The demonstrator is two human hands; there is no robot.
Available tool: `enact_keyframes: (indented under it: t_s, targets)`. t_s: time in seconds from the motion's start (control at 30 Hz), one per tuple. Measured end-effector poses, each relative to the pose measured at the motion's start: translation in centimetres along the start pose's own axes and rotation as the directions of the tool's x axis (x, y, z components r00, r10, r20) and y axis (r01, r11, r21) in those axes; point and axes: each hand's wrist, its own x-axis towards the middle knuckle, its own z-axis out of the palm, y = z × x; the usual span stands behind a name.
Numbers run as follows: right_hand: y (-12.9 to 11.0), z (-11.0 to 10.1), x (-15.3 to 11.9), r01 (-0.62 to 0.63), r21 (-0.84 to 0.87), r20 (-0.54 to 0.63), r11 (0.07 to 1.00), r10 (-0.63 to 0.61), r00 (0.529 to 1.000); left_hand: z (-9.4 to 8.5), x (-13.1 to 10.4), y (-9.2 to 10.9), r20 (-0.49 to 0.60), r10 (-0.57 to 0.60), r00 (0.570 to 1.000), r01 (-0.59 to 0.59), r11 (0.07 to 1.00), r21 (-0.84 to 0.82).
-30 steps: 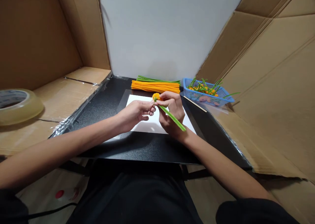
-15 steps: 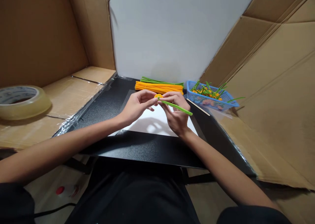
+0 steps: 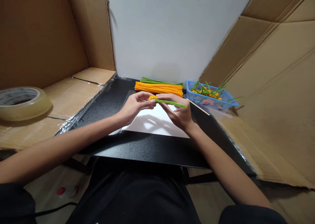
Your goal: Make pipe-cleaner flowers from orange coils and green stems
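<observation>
Above a white sheet of paper (image 3: 157, 124), both hands meet at a small pipe-cleaner flower (image 3: 153, 97) with a coiled orange-yellow head and a green stem that points right. My left hand (image 3: 135, 106) is closed, pinching the flower head between thumb and fingers. My right hand (image 3: 177, 111) is closed too, its fingertips at the base of the head where the green stem (image 3: 172, 103) begins. The stem runs across the right fingers, its far end loose. Parts of the head are hidden by the fingertips.
Behind the hands lie bundles of orange pipe cleaners (image 3: 159, 88) and green pipe cleaners (image 3: 147, 80). A blue basket (image 3: 225, 104) at right holds several similar flowers. Beside it lies a thin wooden stick (image 3: 199, 107). A tape roll (image 3: 36, 107) rests on cardboard at left.
The flower has shifted slightly left, and its stem now lies flatter. My right hand has turned a little and its wrist has moved right; the left hand still pinches the head.
</observation>
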Motion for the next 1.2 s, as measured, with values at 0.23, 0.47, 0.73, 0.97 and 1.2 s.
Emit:
enact_keyframes:
  t_s: [0.23,0.47,0.73,0.97,1.2]
  targets:
    - [0.2,-0.5,0.1,0.112,-0.238,-0.005,0.965,-0.116,0.993,-0.2,0.1,-0.1,0.016,0.026,1.000,-0.026,0.999,0.028]
    - [0.2,0.4,-0.5,0.125,-0.361,-0.077,0.924,-0.164,0.984,-0.5,0.0,0.1,0.058,0.140,0.988,-0.149,0.968,0.203]
    - [-0.8,1.4,-0.9,-0.019,-0.198,-0.163,0.980,-0.014,0.987,-0.7,-0.2,-0.2,0.080,0.261,0.962,-0.273,0.906,0.323]
    - [-0.8,2.2,-1.0,-0.254,0.082,-0.223,0.964,0.266,0.938,-0.5,-0.6,-0.7,0.076,0.275,0.958,-0.282,0.876,0.391]
    - [-0.3,3.0,-1.0,-0.349,0.268,-0.146,0.898,0.396,0.906,-0.3,-0.6,-1.1,-0.047,0.247,0.968,-0.219,0.919,0.328]
